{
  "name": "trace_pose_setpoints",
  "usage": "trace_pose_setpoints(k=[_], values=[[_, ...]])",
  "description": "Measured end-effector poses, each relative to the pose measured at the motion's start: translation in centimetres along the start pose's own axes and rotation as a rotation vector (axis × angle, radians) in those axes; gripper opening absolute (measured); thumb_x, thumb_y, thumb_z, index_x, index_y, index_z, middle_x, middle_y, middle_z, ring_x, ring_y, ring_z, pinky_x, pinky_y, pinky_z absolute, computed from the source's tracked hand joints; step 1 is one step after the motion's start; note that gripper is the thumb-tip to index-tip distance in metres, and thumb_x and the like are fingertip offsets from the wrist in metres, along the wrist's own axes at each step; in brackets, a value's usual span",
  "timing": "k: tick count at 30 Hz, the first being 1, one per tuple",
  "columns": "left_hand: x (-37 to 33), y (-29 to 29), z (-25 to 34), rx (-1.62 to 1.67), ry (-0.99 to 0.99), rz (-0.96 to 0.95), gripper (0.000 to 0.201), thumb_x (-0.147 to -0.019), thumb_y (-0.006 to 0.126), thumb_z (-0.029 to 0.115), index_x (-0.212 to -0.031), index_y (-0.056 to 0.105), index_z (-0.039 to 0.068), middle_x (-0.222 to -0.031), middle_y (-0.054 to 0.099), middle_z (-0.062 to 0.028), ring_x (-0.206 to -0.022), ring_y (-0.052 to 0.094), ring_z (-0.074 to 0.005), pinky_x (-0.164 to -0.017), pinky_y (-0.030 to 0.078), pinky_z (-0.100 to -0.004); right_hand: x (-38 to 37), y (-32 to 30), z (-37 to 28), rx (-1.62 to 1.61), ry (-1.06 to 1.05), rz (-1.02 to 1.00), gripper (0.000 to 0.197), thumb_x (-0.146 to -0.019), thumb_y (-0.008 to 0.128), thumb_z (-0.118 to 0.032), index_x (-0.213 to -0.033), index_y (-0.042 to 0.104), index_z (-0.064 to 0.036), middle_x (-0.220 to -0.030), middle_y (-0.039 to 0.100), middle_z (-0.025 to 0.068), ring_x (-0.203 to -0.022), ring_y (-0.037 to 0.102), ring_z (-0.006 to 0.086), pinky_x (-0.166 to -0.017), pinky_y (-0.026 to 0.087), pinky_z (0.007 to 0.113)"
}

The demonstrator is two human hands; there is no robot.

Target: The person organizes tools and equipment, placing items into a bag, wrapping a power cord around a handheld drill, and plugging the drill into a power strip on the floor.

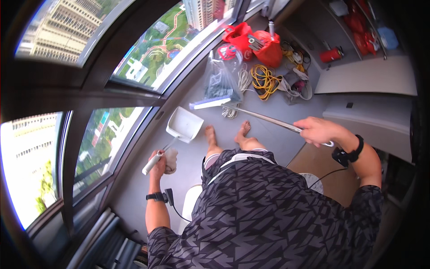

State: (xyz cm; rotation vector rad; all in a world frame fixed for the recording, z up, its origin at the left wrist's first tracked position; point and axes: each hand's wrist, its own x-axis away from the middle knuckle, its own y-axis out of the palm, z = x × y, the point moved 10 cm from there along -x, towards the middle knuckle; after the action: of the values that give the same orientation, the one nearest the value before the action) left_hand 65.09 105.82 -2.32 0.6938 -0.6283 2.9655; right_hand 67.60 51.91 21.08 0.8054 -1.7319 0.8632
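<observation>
My left hand point(157, 169) is closed round the white-ended handle of a dustpan point(200, 123). The white pan is tilted near the floor, left of my feet. Against that hand is a pale, crumpled, cloth-like thing point(170, 162); whether I grip it too is unclear. My right hand point(319, 131) wraps round the metal pole of a broom point(264, 117), close to its white looped end. The pole slants to the far left, to a white bar-shaped head in front of a clear plastic bag point(219, 74) with dark contents. No bristles can be made out.
Red bags point(267, 49) stand in the far corner, near a coiled yellow cable point(265, 81), white cords point(244, 78) and a grey fabric bag point(296, 85). Windows point(148, 54) line the left. To the right are an open cabinet door point(365, 76) and a red cylinder point(330, 54). My bare feet point(242, 131) are between the tools.
</observation>
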Motion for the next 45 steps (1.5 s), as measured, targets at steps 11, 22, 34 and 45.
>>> trace_pose_setpoints(k=[11,22,34,45], values=[[0.0,-7.6,-10.4,-0.156,0.116,0.032,0.022,-0.080,0.061,0.006,-0.102,0.064,0.006,-0.087,0.066,-0.0143,-0.080,0.064,-0.0251,-0.074,0.050,-0.0359,-15.2,9.3,-19.4,0.682,-0.237,-0.240,0.025,-0.078,0.051,-0.013,-0.072,0.061,0.0087,-0.069,0.064,0.0211,-0.055,0.064,0.0275,-0.047,0.050,0.040],[5.5,-10.9,-17.6,0.517,-0.410,0.516,0.062,-0.085,0.066,0.009,-0.140,0.039,-0.004,-0.107,0.061,-0.0128,-0.092,0.060,-0.0168,-0.084,0.049,-0.0297,-25.9,19.2,-29.4,0.221,0.024,-0.482,0.032,-0.086,0.056,-0.018,-0.112,0.056,0.0013,-0.074,0.058,0.0053,-0.054,0.061,0.0149,-0.041,0.049,0.030],[11.4,-3.5,-19.8,0.712,-0.624,0.529,0.044,-0.091,0.064,0.019,-0.126,0.056,-0.005,-0.108,0.065,-0.0182,-0.092,0.065,-0.0210,-0.077,0.054,-0.0324,-27.4,20.6,-39.2,-0.065,-0.029,-0.566,0.025,-0.093,0.051,-0.030,-0.091,0.057,-0.0052,-0.067,0.055,0.0062,-0.048,0.051,0.0147,-0.042,0.045,0.027],[9.6,0.3,-10.9,1.656,-0.528,0.377,0.043,-0.099,0.051,0.035,-0.127,0.054,0.001,-0.123,0.062,-0.0139,-0.110,0.063,-0.0266,-0.093,0.052,-0.0419,-32.4,17.8,-45.9,-0.918,-0.397,-0.271,0.022,-0.093,0.049,-0.024,-0.101,0.050,-0.0040,-0.108,0.056,0.0166,-0.094,0.063,0.0378,-0.078,0.056,0.049]])
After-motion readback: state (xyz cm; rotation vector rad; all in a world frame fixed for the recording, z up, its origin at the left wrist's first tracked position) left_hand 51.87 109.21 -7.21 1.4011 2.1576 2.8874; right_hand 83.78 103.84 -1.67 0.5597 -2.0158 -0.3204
